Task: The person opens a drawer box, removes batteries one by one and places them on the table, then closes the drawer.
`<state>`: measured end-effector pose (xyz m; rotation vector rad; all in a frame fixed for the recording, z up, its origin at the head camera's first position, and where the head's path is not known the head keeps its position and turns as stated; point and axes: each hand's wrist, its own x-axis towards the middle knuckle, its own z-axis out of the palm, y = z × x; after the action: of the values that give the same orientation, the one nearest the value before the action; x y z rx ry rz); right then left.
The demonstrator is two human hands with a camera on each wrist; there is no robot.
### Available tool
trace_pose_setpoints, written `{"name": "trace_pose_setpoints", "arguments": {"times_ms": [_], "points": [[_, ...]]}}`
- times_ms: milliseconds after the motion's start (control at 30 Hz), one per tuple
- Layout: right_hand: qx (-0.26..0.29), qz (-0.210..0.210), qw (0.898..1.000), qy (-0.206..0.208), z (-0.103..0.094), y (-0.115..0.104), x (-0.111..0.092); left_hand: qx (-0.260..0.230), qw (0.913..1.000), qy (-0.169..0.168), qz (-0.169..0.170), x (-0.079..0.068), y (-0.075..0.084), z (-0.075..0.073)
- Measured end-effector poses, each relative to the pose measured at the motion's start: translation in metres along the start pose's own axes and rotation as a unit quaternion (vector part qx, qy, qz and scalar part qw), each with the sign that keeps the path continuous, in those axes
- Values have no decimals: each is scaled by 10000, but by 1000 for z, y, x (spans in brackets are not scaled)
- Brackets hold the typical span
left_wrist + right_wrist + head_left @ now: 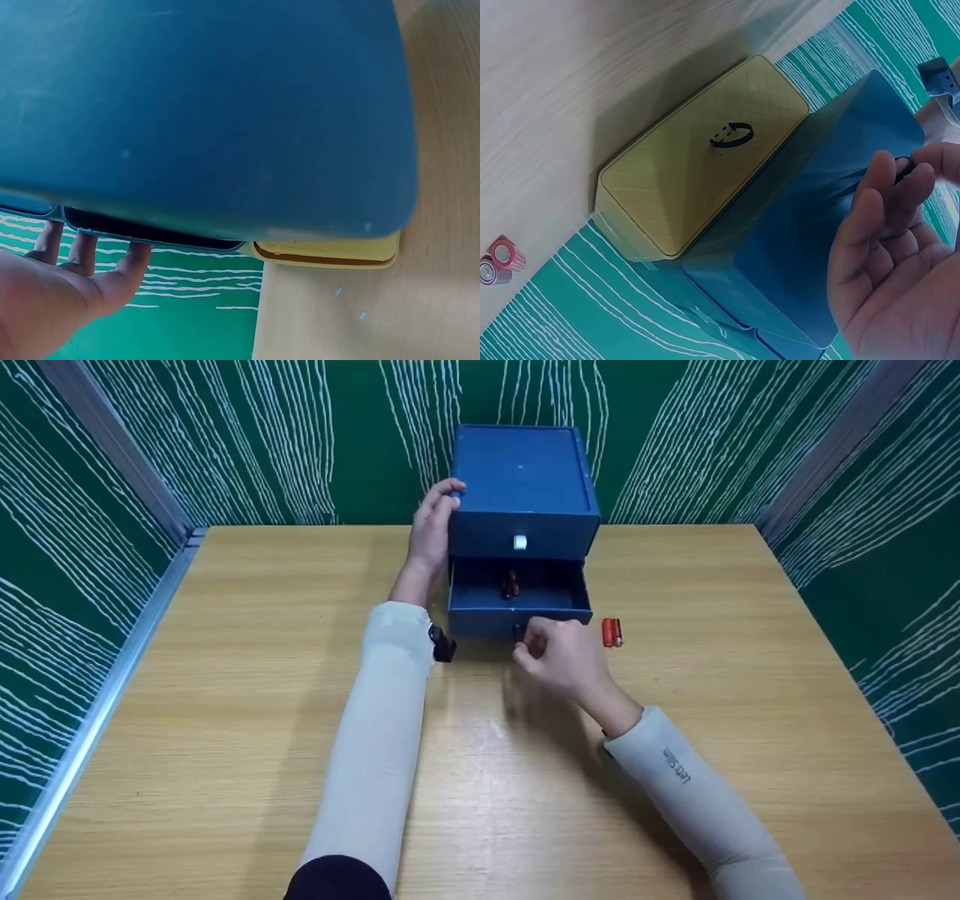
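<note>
Just right of centre, our right hand (566,658) pinches one dark pull (517,632) on one open drawer (480,622); two red batteries (608,632) lie beyond, rightward. Upper centre, our left hand (430,531), fingers apart, touches one blue cabinet (525,472).

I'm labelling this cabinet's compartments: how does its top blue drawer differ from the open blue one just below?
The top drawer is closed, while the open drawer below is pulled out. The top drawer has a white knob; the open drawer has a dark pull. The open drawer shows small reddish items inside; the top drawer's inside is hidden. Both have blue fronts.
</note>
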<state>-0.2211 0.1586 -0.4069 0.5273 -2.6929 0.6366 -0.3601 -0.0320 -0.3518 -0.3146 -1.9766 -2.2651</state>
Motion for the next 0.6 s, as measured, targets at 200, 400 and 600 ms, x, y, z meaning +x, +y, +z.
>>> {"name": "trace_pose_setpoints", "arguments": {"times_ms": [200,400,600], "points": [[-156,16,9998,-109,-1,-2,-1,36,10000,35,72,-8,11,2],[-191,64,9996,-206,-2,-3,-2,41,10000,32,42,-5,6,1],[-212,63,9992,-324,-4,-5,-4,-6,10000,44,64,0,-1,0]]}}
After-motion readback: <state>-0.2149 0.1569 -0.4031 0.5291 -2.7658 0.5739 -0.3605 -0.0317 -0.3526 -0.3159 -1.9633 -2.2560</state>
